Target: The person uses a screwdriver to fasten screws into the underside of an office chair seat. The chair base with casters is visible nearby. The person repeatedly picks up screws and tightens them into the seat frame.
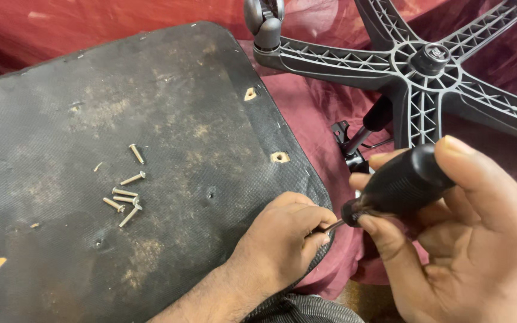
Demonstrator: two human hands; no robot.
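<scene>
**Hold That Screwdriver Steady**

Under your left hand (282, 236) lies the big black chair seat (121, 179), flipped over, dusty side up. Beyond your right hand (450, 239) sits the grey star-shaped chair base (420, 78) with one wheel (264, 21), all on a red cloth (318, 101).

Your right hand is wrapped tight around the black handle of a screwdriver (399, 185). Your left hand is curled closed at the seat's edge, pinching the thin metal shaft near its tip. I cannot tell what the tip touches; your fingers hide it.

Loose screws (125, 194) lie in a little pile on the seat, well to the left of your left hand.

Be careful. If the tip slips, it could poke your left fingers, because they sit so close. If you bump or tilt the seat, the screws could roll off into the cloth.
</scene>
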